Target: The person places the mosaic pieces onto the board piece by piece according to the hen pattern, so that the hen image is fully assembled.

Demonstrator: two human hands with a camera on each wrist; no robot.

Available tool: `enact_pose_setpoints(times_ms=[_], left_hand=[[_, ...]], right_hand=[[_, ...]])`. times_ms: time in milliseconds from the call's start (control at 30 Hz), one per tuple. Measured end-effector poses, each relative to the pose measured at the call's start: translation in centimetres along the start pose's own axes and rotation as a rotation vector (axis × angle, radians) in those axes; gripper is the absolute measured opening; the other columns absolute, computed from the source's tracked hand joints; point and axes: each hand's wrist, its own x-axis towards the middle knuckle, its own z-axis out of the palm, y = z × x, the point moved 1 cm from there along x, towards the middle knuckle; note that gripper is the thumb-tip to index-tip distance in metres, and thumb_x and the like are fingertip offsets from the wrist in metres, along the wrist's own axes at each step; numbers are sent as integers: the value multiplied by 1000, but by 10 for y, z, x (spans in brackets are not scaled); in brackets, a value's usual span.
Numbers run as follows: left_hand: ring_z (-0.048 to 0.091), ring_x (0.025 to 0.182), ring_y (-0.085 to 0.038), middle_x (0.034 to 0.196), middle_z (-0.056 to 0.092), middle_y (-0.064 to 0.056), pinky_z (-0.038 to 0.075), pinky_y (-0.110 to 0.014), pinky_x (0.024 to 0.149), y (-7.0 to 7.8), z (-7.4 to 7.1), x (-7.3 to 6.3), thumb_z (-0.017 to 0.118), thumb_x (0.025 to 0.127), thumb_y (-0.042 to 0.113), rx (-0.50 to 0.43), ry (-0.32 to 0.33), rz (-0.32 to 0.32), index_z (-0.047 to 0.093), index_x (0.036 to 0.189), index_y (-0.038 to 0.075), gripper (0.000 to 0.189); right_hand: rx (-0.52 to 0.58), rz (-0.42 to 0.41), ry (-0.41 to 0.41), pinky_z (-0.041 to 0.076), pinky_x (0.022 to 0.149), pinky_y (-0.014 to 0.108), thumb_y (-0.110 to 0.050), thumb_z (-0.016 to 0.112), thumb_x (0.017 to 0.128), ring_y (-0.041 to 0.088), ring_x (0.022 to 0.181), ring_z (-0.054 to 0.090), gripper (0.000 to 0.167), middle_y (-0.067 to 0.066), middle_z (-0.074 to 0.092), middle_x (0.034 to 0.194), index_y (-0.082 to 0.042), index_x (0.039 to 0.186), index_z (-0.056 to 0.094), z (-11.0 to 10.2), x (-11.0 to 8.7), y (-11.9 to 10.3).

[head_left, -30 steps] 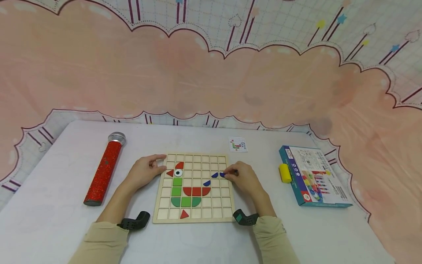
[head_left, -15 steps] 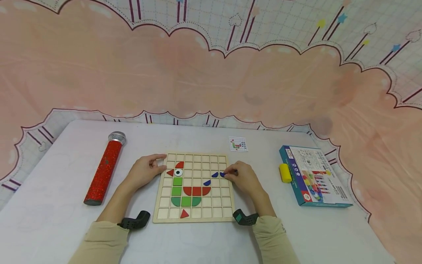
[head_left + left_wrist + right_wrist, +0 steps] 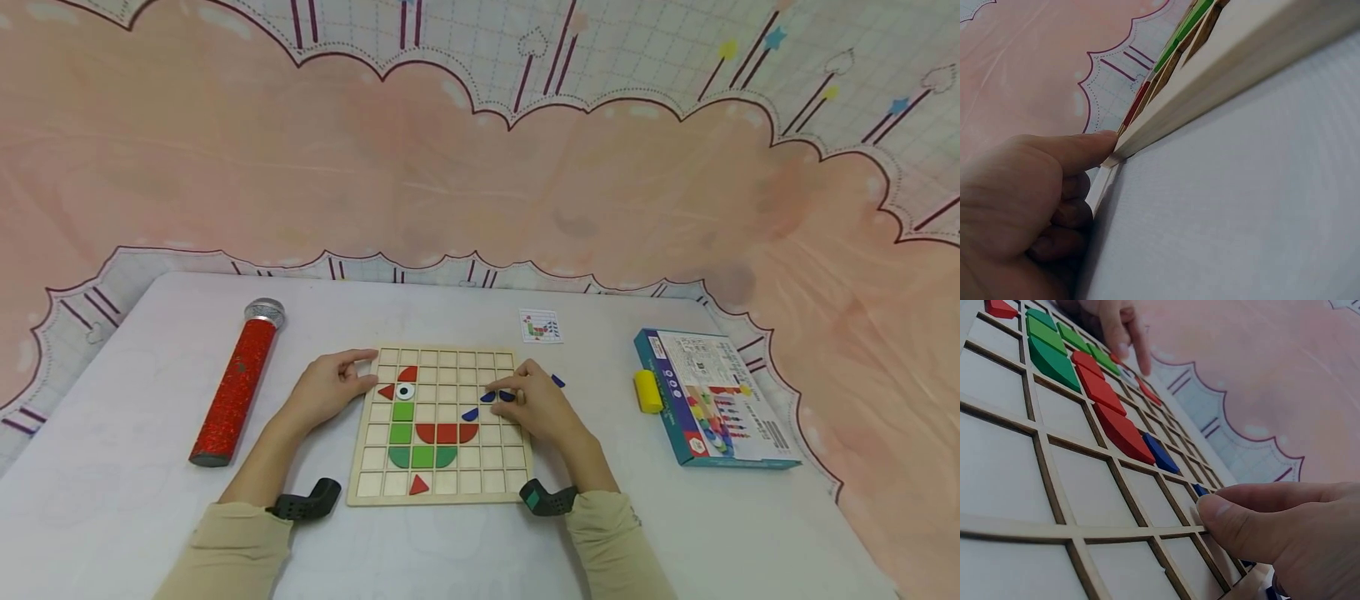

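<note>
A wooden grid board (image 3: 438, 504) lies on the white table, with coloured wooden pieces in its cells. At its far left corner, my left hand (image 3: 328, 390) holds the edge with index finger and thumb; the other fingers are curled in the left wrist view. My right hand (image 3: 546, 408) is over the board's right side, thumb and index finger pinching a blue half-round piece (image 3: 488, 397) in its cell. A second blue piece (image 3: 507, 396) shows between those fingers. Another blue piece (image 3: 470, 414) sits above the red row (image 3: 447, 433). Green pieces (image 3: 401, 433), red pieces and an eye piece (image 3: 405, 391) fill other cells.
One loose blue piece (image 3: 557, 381) lies right of the board, beyond my right hand. Behind the board is a small pattern card (image 3: 541, 326). A red microphone (image 3: 240, 383) lies on the left; a game box (image 3: 720, 400) and yellow cylinder (image 3: 648, 392) lie right.
My right hand has moved left from the right-hand blue piece to the one beside it, bringing the loose blue piece beyond it into view. My left hand stays at the board's edge.
</note>
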Motion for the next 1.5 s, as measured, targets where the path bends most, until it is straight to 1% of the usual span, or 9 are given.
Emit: enact_pose_setpoints(times_ms=[233,400,600,700,833,1000,1167,1367,1500], left_hand=[[42,59,-16,61,46,0,33,-28,55,0,0,1,65,89,25,6,3,5,55,132,8,47],[43,60,-17,61,46,-1,33,-29,56,0,0,1,64,89,25,14,6,6,55,132,8,47],[42,60,-17,61,46,0,33,-29,56,0,0,1,65,89,25,13,3,1,55,132,9,47],[42,59,-17,61,45,0,33,-29,55,0,-1,0,65,89,24,11,1,1,55,132,8,47],[42,60,-17,61,45,0,33,-29,56,-1,0,-1,65,89,25,11,-2,-6,55,132,9,48],[42,60,-17,62,45,-1,33,-29,56,-2,1,-1,65,89,25,11,0,-8,55,132,10,47],[43,61,-17,62,46,-1,34,-29,56,-1,0,1,65,89,25,13,5,4,56,132,10,47],[42,61,-17,62,45,-1,33,-29,57,-3,-1,3,66,89,25,8,3,8,56,132,10,47],[42,61,-17,62,45,0,33,-29,57,-3,0,3,65,89,25,7,-2,3,56,132,11,46]], right_hand=[[9,8,5,35,66,29,-28,73,83,16,79,42,26,1,43,97,-23,108,73,0,0,1],[18,22,4,38,70,29,-29,73,83,16,83,44,28,0,47,99,-25,111,72,-8,1,8],[6,119,84,40,73,30,-24,70,86,18,84,47,29,4,54,101,-21,115,68,-27,-2,36],[-10,156,97,43,75,30,-20,68,88,20,85,49,30,7,57,102,-19,118,67,-33,-5,51],[-29,177,93,47,80,33,-18,66,89,21,87,50,31,8,58,104,-18,120,65,-34,-6,62],[-34,205,86,48,85,37,-17,65,90,22,89,52,31,8,57,104,-18,121,64,-33,-6,65],[-34,227,90,49,83,36,-17,65,90,22,87,52,30,8,59,100,-17,119,64,-35,-5,64],[-14,284,89,48,80,32,-24,67,89,20,84,53,37,5,60,91,-19,125,59,-34,-4,64],[-22,301,92,46,77,30,-24,67,89,19,83,52,31,4,60,89,-17,118,62,-33,-4,65]])
